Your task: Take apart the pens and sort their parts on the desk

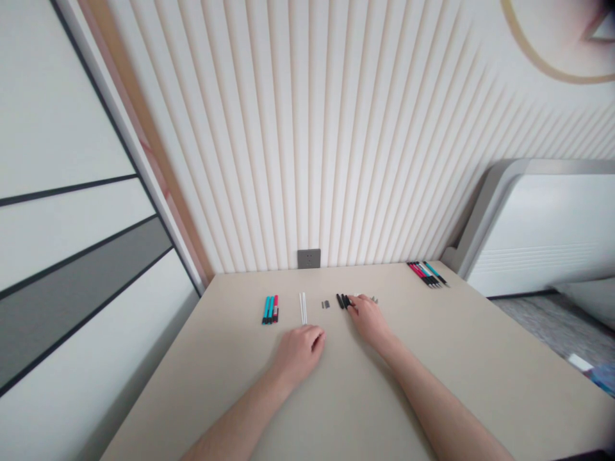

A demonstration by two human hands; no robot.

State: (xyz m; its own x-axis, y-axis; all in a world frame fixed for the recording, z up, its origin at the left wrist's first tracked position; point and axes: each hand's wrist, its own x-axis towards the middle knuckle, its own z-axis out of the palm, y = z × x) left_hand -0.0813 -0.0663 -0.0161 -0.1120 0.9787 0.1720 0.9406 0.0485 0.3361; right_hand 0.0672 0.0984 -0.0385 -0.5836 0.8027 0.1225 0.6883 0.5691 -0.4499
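Observation:
My left hand (300, 349) rests on the beige table (461, 358) with its fingers curled in, just below two thin white tubes (303, 308); what it holds, if anything, is hidden. My right hand (368, 317) reaches forward, its fingertips pinching at a small cluster of black pen parts (343, 301). Small grey bits (373, 299) lie just beyond that hand. Left of the white tubes lie two blue pen barrels and a red one (270, 309). A tiny dark piece (325, 304) sits between the tubes and the black parts.
A row of several assembled red, black and teal pens (427, 274) lies at the table's far right corner. A grey wall socket (308, 258) sits at the table's back edge. The ribbed wall stands behind; a white padded headboard (542, 224) is on the right.

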